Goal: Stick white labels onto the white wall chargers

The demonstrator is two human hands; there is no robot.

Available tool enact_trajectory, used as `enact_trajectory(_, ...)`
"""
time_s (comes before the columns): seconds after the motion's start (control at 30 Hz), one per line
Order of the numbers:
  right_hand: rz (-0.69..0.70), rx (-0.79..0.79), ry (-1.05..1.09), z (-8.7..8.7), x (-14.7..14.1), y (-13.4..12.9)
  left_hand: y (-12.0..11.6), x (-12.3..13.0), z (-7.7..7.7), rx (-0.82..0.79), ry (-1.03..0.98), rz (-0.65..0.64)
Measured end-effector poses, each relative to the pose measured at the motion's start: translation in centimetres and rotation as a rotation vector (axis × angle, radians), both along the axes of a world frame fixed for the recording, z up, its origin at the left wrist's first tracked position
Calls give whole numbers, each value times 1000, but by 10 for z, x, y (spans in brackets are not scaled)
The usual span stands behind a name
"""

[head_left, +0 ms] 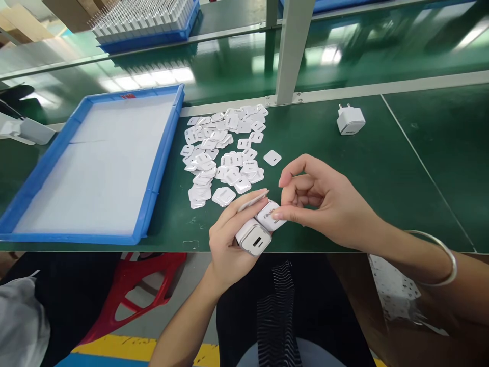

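Observation:
My left hand [233, 244] is wrapped round two white charger bodies side by side, with a thin white plate [252, 200] held between its fingers. The nearer charger [253, 237] shows its port face with a dark slot; the other charger [267, 215] has a printed face. My right hand [324, 201] touches that printed face with its thumb, its index finger raised apart and the other fingers curled. Beyond my hands many small white cover plates [231, 160] lie scattered on the green table [313, 137], and a single plate [272, 157] lies a little apart.
A blue-rimmed tray [152, 178] with a white lining is on the left. One white charger with pins [350, 120] stands at the back right. Behind a metal post [292, 51] runs a green surface; a blue tray of chargers [148, 38] sits above. A red stool [133, 290] is lower left.

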State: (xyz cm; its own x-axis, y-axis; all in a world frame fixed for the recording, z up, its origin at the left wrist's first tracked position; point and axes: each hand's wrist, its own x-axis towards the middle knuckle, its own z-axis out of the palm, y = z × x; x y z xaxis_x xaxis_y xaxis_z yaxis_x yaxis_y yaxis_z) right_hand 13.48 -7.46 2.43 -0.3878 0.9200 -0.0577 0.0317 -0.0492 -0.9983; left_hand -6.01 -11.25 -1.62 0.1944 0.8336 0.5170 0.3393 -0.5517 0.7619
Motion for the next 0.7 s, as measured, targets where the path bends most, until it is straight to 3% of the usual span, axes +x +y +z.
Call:
enact_trajectory(0.27,-12,-43,-20,2,0,1,-1,1,1,19,23,-7)
enact_trajectory(0.7,74,-162,139,5,2,4,2,-2,0,-6,-58,-55)
